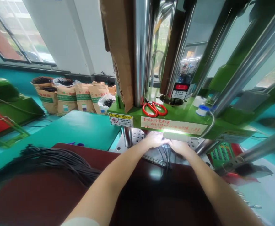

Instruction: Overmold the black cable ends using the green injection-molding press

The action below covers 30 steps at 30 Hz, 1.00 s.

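Note:
Both my arms reach forward to the metal plate (137, 135) under the green press head (128, 110). My left hand (154, 139) and my right hand (177, 146) meet there, close together below a bright lamp (175, 131). Several thin black cables (165, 155) run from between them toward the dark red table edge. The fingers are partly hidden and blurred by glare, so their grip on the cables cannot be made out.
Black cables (57, 160) lie bundled on the red table (38, 194) at left. Red-handled scissors (154, 109) and a blue-rimmed spool (202, 110) rest on the press head. Sacks (67, 97) stand behind the green table (88, 125). A button panel (222, 153) is at right.

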Tool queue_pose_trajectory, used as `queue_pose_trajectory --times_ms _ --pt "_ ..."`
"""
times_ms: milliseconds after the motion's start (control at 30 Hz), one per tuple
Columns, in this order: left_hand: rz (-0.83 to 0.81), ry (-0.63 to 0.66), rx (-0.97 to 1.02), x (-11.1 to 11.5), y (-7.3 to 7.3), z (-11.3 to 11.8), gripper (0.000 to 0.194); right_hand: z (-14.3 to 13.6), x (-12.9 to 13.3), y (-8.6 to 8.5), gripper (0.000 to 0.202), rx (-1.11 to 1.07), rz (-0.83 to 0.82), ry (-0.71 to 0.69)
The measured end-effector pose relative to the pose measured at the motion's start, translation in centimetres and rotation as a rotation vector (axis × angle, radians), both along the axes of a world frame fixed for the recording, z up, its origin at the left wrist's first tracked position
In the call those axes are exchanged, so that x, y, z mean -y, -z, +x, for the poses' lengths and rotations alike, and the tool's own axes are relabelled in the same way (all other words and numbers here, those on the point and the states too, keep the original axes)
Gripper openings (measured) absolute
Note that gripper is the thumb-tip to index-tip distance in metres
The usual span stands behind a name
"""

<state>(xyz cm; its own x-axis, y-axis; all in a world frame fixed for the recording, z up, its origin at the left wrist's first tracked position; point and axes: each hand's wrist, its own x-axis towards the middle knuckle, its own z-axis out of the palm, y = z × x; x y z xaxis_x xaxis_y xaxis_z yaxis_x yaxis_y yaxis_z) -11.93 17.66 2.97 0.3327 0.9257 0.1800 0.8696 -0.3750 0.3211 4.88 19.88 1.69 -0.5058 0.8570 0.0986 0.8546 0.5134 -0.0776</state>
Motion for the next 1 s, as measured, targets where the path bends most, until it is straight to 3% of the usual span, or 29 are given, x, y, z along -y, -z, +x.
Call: queue_pose_trajectory --times_ms 67,433,600,767,1000 --pt "-0.013 0.042 0.001 0.0 0.0 -0.2 0.044 -0.1 -0.2 -0.4 0.039 0.001 0.003 -0.006" --pt "-0.004 -0.005 -0.038 2.1 1.7 -4.5 0.056 -2.9 1.6 -1.4 0.043 -0.004 0.036 -0.168" --pt "-0.026 -0.037 -0.057 1.3 1.9 -4.1 0.057 -3.7 1.1 -1.9 0.038 -0.056 0.045 -0.210" --pt "-0.152 -0.088 -0.009 0.4 1.7 -3.5 0.055 -4.0 0.4 -1.5 0.031 -0.161 0.017 -0.223" --pt "-0.127 -0.115 0.289 1.2 0.8 -3.9 0.057 -3.7 -1.1 -1.4 0.027 -0.431 -0.003 -0.148"
